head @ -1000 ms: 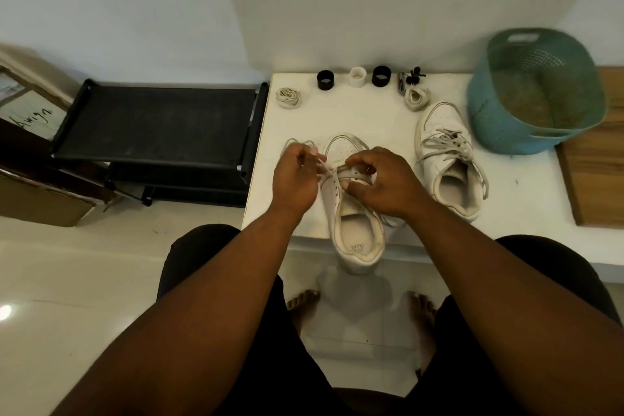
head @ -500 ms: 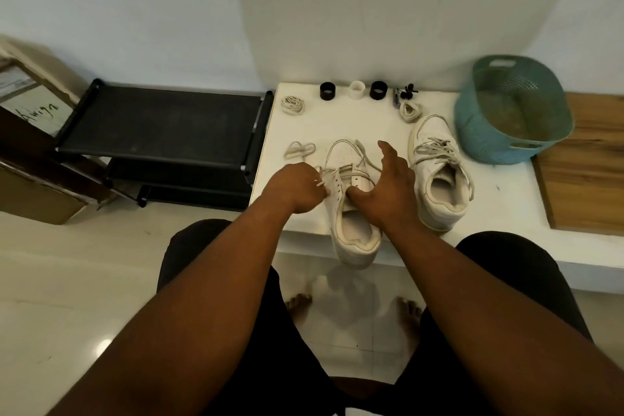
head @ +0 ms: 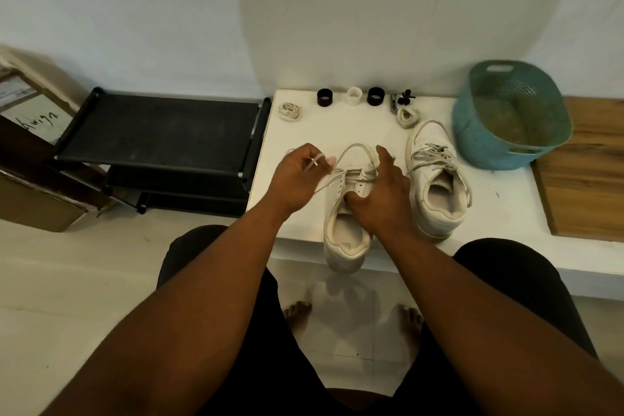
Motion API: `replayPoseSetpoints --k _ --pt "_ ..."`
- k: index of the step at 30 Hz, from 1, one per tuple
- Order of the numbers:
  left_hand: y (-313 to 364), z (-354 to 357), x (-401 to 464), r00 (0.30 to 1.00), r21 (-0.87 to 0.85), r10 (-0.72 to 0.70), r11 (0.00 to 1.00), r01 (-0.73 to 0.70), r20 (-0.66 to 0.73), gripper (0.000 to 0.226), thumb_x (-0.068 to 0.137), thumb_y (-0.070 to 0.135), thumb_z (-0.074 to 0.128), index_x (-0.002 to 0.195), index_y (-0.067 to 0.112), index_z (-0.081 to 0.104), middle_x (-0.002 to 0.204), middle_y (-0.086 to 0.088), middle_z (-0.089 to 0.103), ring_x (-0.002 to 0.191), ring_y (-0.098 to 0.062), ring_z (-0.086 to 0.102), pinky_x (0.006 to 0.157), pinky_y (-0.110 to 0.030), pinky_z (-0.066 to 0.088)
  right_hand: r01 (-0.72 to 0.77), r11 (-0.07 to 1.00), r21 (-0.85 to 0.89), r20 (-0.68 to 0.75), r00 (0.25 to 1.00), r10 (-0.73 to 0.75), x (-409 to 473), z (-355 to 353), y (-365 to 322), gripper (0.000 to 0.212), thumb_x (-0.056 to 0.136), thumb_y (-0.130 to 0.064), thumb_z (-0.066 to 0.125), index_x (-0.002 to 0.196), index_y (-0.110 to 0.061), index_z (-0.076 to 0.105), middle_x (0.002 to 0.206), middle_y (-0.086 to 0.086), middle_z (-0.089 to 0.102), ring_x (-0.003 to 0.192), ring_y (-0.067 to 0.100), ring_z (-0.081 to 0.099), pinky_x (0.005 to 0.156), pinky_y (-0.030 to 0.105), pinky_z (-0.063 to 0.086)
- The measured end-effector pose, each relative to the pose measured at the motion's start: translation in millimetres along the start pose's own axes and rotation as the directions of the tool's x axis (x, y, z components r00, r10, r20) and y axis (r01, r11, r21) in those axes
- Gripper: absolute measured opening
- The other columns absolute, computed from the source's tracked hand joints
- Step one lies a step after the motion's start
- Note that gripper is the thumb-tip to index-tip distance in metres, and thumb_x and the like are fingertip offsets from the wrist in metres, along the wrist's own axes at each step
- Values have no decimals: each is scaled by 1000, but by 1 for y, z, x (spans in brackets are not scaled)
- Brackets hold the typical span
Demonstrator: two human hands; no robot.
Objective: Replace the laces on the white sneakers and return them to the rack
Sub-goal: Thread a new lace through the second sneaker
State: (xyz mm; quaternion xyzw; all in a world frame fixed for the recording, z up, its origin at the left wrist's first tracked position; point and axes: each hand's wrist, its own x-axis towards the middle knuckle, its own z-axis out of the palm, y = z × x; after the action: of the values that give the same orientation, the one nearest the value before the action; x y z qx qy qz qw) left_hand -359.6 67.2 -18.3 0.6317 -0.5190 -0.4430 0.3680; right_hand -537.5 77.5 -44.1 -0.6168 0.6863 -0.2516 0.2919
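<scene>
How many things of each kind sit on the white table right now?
Sneakers: 2
Coiled laces: 2
Black rings: 2
White ring: 1
Teal basket: 1
Small black clip-like bits by the rings: too small to count
Total: 8 counted

We're in a home, likely an entryway corner: glossy tiled floor (head: 67,297), plain painted wall (head: 169,10), black shoe rack (head: 162,132) beside a low white ledge (head: 337,132), teal plastic laundry basket (head: 510,118), cardboard boxes (head: 30,159) stacked left. The person's feet are bare.
</scene>
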Motion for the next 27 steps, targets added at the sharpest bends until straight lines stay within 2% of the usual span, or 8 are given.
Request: replayPoseSetpoints --k 3,6,8,10,12,15,21,27 --pt "-8 10 5 996 531 -59 847 11 72 28 95 47 65 94 20 62 92 2 67 86 -16 60 73 -30 45 8 1000 2 -4 1000 -8 0 -2 0 108 68 -47 75 156 -34 14 144 9 46 135 35 38 105 53 41" --pt "-3 13 7 981 664 -175 743 76 84 37 99 49 56 78 20 61 81 0 64 84 -22 61 73 -33 45 18 1000 -6 -21 1000 -18 0 -4 1 111 69 -48 78 157 -33 13 144 9 45 135 34 37 104 51 41" --pt "3 11 8 993 498 -112 864 77 41 41 101 43 59 70 16 63 73 0 62 75 -20 59 71 -32 43 18 1000 -6 -18 1000 -18 0 -5 2 111 69 -45 79 158 -33 13 144 9 45 136 34 37 104 50 41" --pt "9 6 6 992 44 -100 994 103 -76 36 103 34 59 77 10 69 78 -2 64 72 -15 56 74 -34 45 18 1000 4 -16 1000 -18 0 -7 3 112 70 -42 80 158 -33 12 144 8 44 136 34 36 104 48 40" --pt "13 -1 5 978 -419 -145 905 71 -147 32 106 27 54 81 16 71 86 -1 69 76 -14 56 79 -34 48 13 1000 15 -15 1000 -13 1 -7 3 113 70 -42 81 159 -33 11 145 8 44 137 33 35 104 47 39" --pt "17 -13 7 976 -781 -174 624 8 -130 28 110 24 42 96 15 65 103 -7 76 90 -20 66 88 -36 53 11 1000 12 -6 1000 -11 2 -4 2 114 69 -42 80 159 -34 10 143 8 45 135 33 36 103 46 40" --pt "40 -40 6 988 -951 -115 304 -61 -101 39 108 37 38 77 19 52 64 3 48 61 -16 46 69 -31 46 5 1000 15 9 1000 -5 3 -3 2 114 70 -39 81 160 -31 10 144 9 44 136 33 34 109 44 34" --pt "52 -60 -2 978 -911 0 364 -195 -209 35 108 30 40 77 16 50 63 1 48 61 -17 44 66 -31 43 -6 1000 10 35 999 6 3 -3 4 111 72 -39 80 159 -34 11 144 9 45 136 34 36 109 46 36"
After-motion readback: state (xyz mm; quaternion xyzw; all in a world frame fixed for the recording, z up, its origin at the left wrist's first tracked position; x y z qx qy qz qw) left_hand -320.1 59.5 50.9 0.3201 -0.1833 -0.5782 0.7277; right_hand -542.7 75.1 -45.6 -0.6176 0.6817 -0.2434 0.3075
